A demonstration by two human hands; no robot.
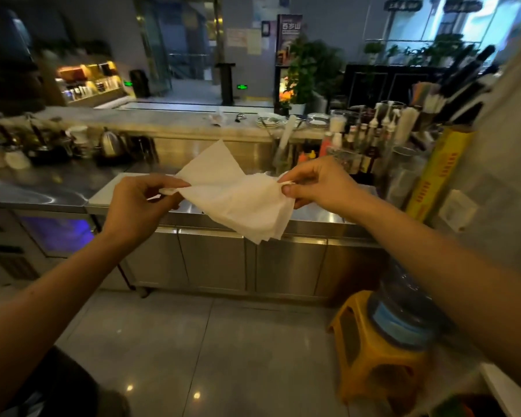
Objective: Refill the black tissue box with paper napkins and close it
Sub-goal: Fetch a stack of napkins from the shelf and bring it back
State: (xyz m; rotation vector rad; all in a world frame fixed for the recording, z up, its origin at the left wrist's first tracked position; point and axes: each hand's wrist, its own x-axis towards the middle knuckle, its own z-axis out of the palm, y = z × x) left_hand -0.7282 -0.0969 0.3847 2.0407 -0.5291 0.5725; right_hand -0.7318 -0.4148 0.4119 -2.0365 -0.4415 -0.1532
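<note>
I hold a loose bunch of white paper napkins (238,195) in the air in front of me, above the edge of a steel counter (57,188). My left hand (139,203) pinches the left corner of the bunch. My right hand (319,185) pinches its right edge between thumb and fingers. The napkins hang unfolded and crumpled between both hands, one corner pointing up, several layered corners pointing down. No black tissue box shows in this view.
Steel cabinets (217,260) stand under the counter. Kettles and cups (109,144) crowd its left part; bottles (361,139) and a yellow wrap box (436,173) stand at right. A yellow stool (370,350) carries a water jug (403,308) on the tiled floor.
</note>
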